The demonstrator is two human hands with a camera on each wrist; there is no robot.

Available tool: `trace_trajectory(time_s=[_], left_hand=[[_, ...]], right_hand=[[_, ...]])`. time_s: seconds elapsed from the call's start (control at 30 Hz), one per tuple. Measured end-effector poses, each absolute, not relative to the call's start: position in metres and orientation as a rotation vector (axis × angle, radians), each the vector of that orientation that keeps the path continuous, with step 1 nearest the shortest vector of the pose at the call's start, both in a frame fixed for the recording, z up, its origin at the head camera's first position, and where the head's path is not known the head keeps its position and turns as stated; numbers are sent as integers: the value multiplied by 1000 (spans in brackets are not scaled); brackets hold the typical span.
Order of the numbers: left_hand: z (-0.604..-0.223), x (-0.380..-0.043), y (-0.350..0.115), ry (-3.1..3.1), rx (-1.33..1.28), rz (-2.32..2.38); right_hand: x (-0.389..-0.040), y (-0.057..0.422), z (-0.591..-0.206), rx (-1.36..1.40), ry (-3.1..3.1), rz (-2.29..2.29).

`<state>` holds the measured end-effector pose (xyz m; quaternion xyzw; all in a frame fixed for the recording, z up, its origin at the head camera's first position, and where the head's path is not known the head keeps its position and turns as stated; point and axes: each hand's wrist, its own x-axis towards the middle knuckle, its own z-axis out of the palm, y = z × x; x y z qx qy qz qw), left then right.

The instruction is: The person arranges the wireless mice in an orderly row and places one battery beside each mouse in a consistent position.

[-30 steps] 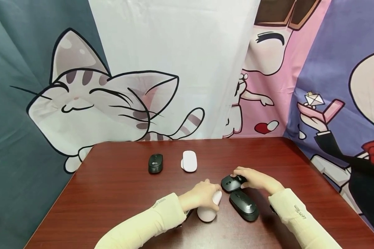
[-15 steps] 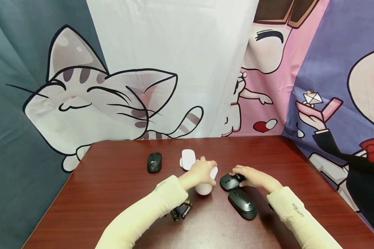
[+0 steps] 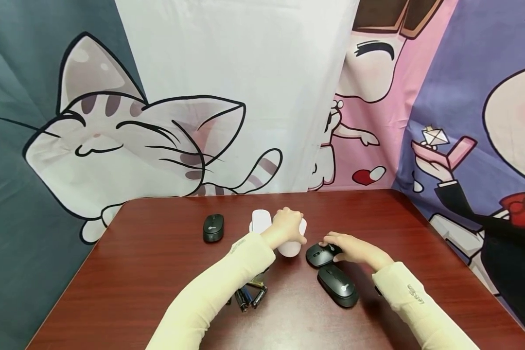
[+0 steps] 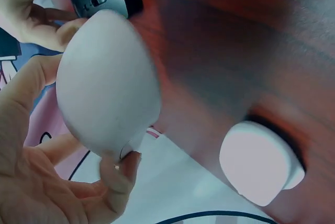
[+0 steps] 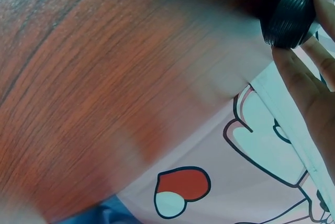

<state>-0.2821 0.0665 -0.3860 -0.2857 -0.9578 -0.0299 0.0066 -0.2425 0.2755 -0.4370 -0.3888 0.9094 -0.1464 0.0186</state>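
Observation:
My left hand [image 3: 287, 225] grips a white computer mouse [image 4: 107, 82] by its sides, thumb and fingers curled round it. The left wrist view shows the mouse over the table, its smooth rounded back facing the camera. My right hand [image 3: 354, 249] holds a black computer mouse [image 3: 318, 256] at the right of the table, fingers on its sides. Touching the rear of that mouse, a second black mouse [image 3: 338, 286] lies slantwise, nearer to me. Left of my left hand lies another white mouse [image 3: 261, 220], with a white edge showing beneath it.
A small black mouse [image 3: 213, 228] sits at the back left of the brown wooden table [image 3: 157, 253]. Several small dark cylinders [image 3: 259, 297], resembling batteries, lie in a cluster, partly hidden by my left sleeve [image 3: 227, 267]. A printed cartoon cloth [image 3: 262, 73] hangs behind the table's far edge.
My left hand has carried the white mouse away from me, up beside the other white mouse, uncovering the dark cylinders. My right hand has stayed on its black mouse.

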Motion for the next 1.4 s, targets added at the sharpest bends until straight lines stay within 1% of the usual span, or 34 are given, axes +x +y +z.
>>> trace_trajectory(time_s=[0.13,0.4,0.8,0.97,1.17,1.4], left_hand=[[-385,-288,69,-3006,-827,-61],[-384,-299,77,-3080,-699,-184],[-403,-316,94,-3103,-400,-311],[-415,-324,104,-3070,-343,-421],[-425,-331,116,-3048,-259,-415],[-434,-331,134,-3015,-300,-404]], right_hand=[[-242,274,-437,-1192,2811,-455],[-240,275,-437,-1221,2829,-442],[-238,273,-434,-1229,2869,-413],[-239,272,-429,-1203,2876,-371],[-239,270,-429,-1181,2866,-357],[-237,272,-432,-1165,2882,-382]])
